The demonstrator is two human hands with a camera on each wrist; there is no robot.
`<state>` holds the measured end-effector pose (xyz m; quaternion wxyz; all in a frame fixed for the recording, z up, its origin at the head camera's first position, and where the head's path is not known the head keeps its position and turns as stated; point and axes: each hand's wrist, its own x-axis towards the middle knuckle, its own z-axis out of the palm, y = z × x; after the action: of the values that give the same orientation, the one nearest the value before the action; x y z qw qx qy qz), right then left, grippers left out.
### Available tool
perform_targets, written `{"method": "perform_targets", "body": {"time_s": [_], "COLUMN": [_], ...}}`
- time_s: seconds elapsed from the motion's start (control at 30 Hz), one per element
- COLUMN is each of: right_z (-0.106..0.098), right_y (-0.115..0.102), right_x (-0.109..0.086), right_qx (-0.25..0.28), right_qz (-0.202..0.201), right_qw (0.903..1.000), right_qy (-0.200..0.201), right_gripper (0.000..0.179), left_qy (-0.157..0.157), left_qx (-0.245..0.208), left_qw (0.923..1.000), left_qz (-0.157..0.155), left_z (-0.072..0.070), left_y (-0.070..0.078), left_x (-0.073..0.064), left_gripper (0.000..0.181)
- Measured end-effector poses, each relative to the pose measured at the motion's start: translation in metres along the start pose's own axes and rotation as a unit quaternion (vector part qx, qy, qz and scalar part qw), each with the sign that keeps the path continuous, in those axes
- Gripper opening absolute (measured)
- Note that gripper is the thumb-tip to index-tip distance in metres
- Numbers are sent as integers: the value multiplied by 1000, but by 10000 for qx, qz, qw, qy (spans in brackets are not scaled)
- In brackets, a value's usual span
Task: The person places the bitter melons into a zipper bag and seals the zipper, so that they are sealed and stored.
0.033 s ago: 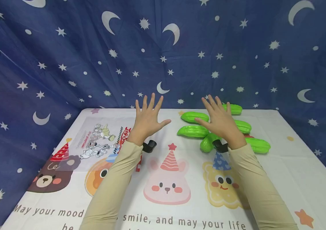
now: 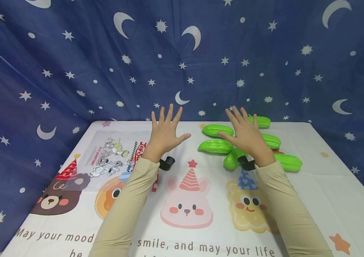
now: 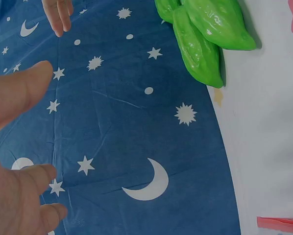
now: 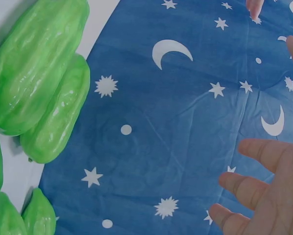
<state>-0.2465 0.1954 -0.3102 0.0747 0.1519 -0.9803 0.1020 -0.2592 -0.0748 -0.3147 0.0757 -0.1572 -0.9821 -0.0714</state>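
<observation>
My left hand [image 2: 163,138] is held up over the table with its fingers spread and holds nothing. Beneath and to the left of it lies a translucent printed bag [image 2: 105,153] with cartoon figures and red lettering, partly hidden by the arm. Fingers splayed too, my right hand [image 2: 247,137] hovers over several shiny green ridged gourds, its grip vacant. Two of these, an upper gourd [image 2: 217,130] and a lower gourd [image 2: 215,146], point left of the hand; another gourd [image 2: 288,162] lies right of the wrist. In the right wrist view a large gourd [image 4: 38,63] appears beside the hand.
A white tablecloth [image 2: 317,200] printed with cartoon animals and words covers the table. Behind it hangs a dark blue curtain [image 2: 156,39] with moons and stars. A bit of something red [image 2: 277,152] shows among the gourds on the right. Each wrist bears a black camera [image 2: 167,163].
</observation>
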Motion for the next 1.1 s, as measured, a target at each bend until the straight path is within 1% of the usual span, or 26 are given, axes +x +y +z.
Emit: {"method": "perform_targets", "body": {"time_s": [0.1, 0.3, 0.47, 0.7, 0.93, 1.1], "right_z": [0, -6, -7, -5, 2, 7], "right_y": [0, 0, 1, 1, 0, -6], "right_x": [0, -1, -1, -3, 1, 4], "right_qx": [3, 24, 14, 37, -32, -11], "right_qz": [-21, -48, -31, -57, -243, -430], "right_qw": [10000, 10000, 10000, 9999, 9997, 9990], "right_qy": [-1, -8, -23, -96, 4, 85], "right_gripper": [86, 84, 85, 86, 85, 85], "left_qy": [16, 57, 96, 6, 121, 303], "left_qx": [-36, -65, -76, -61, -175, -295], "left_qw": [10000, 10000, 9999, 10000, 9998, 9991], "left_qz": [-1, -21, 40, -32, 40, 63], "left_z": [0, -3, -2, 4, 9, 15], "left_y": [-1, -1, -1, -3, -6, -12], "left_x": [0, 0, -1, -9, -19, -29], "left_gripper": [89, 88, 88, 89, 88, 88]}}
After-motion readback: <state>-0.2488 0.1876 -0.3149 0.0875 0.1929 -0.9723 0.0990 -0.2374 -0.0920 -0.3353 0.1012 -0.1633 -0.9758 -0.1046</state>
